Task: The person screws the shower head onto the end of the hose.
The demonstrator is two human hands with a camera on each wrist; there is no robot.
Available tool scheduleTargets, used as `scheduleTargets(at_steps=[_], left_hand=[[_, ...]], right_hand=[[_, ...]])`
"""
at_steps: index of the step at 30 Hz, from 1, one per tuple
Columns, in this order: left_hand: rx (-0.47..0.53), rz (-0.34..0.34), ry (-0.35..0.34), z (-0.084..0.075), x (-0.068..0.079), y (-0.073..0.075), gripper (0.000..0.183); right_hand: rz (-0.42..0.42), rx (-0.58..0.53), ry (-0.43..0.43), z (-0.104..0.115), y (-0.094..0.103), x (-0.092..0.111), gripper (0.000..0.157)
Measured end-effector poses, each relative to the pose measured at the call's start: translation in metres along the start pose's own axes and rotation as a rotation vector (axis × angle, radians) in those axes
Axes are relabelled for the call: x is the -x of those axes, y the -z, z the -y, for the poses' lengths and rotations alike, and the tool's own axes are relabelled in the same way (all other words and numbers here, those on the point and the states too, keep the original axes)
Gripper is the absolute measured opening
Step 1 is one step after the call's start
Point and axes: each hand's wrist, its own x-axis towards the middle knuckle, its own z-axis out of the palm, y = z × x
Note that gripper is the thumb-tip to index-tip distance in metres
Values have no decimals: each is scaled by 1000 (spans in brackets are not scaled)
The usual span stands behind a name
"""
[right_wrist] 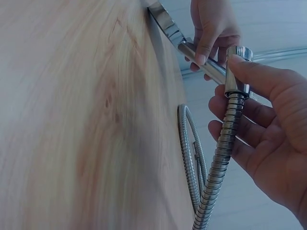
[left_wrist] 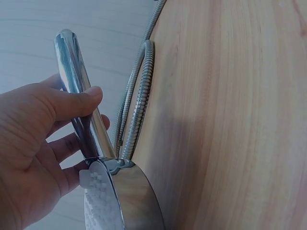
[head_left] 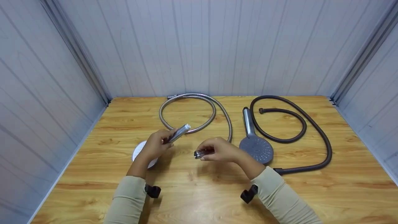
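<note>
My left hand [head_left: 158, 143] grips the chrome handle of a shower head [left_wrist: 125, 191], thumb along one side and fingers round the other. The handle's bare end points up and to the right, while the round spray head [head_left: 139, 151] is low beside the wrist, partly hidden by it. With thumb and fingers my right hand [head_left: 220, 150] pinches the chrome end fitting [right_wrist: 236, 72] of a silver metal shower hose [right_wrist: 218, 172]. That fitting faces left, a short gap from the handle's end in the head view.
The rest of the silver hose [head_left: 214, 116] loops across the back of the wooden table [head_left: 93, 174]. To the right lie a grey shower head [head_left: 256, 149] and a dark coiled hose [head_left: 325, 140]. Pale panel walls [head_left: 199, 46] enclose the back and sides.
</note>
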Motion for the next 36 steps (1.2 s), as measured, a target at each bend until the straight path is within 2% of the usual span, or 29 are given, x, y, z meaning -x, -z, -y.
scheduleTargets(at_steps=[5,10,18,24,31,36], left_hand=[[28,12,3,-2,3,2,56],[32,17,-30,-5,4,3,56],[-1,34,-48,-8,7,2,55],[-62,47,-76,-13,10,2,55],[-124,24,-123,-19,13,1,53],[-128,16,-118,-22,14,-3,51]], right_hand=[[-26,26,-4,0,6,1,24],[-59,46,-35,0,12,4,24],[-125,60,-76,-2,15,8,27],[-177,33,-119,-5,16,10,21],[-270,61,-103,-7,9,14,21],[-304,84,-63,-10,5,15,22]])
